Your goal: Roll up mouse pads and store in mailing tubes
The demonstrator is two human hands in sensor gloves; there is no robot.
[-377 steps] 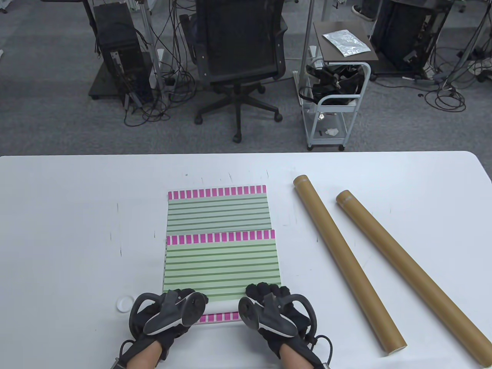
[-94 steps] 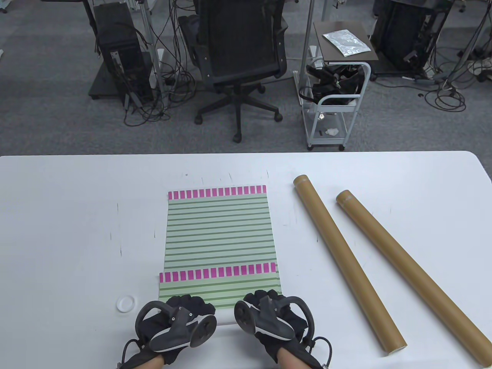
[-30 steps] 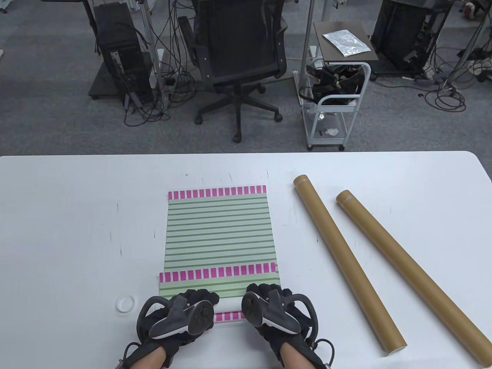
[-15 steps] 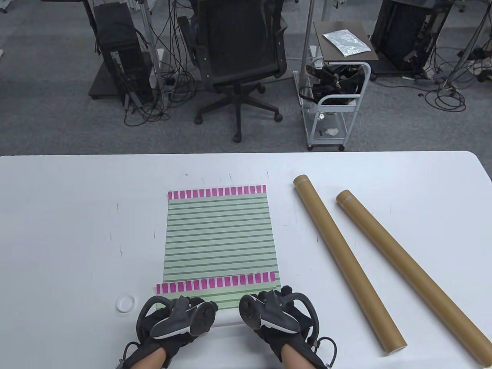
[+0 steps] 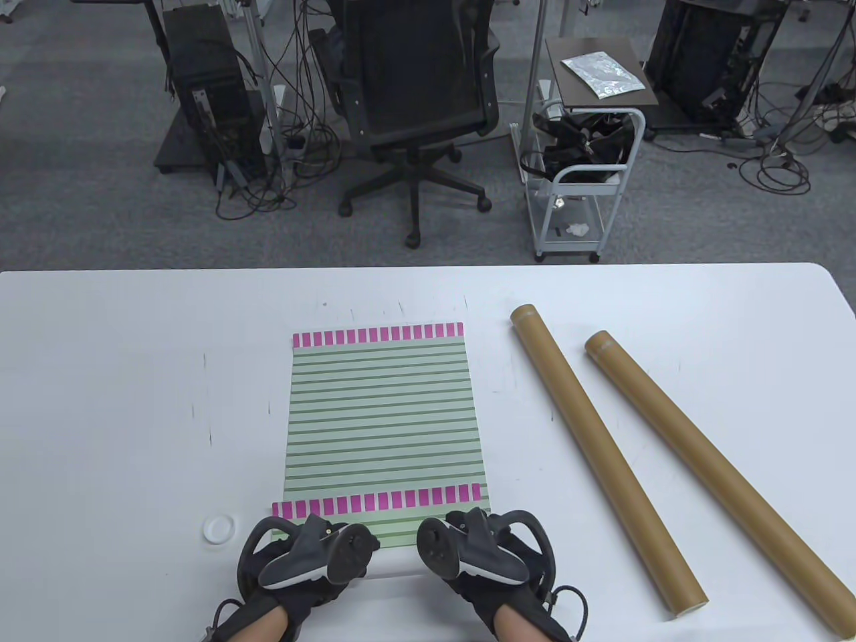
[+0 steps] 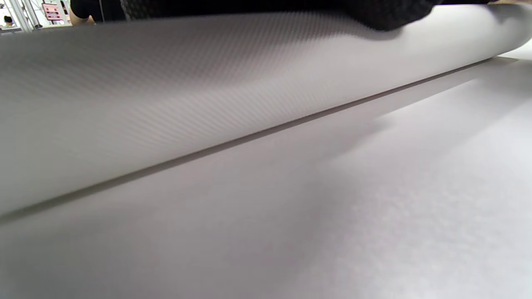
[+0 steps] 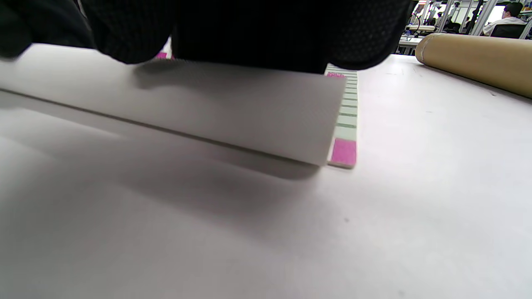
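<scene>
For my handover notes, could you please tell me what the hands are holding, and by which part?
Both the left hand and the right hand hold the green-striped, pink-edged mouse pad by its rolled-over near end.

No legible text, perhaps through blur and distance.

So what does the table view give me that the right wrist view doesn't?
Table view only: both hands, left and right, on the top pad, the lower pad, both tubes, a white cap.
Right wrist view only: the top pad's white underside curled over, the lower pad's corner peeking out beneath.
Both: right hand, pads, one tube, table.
</scene>
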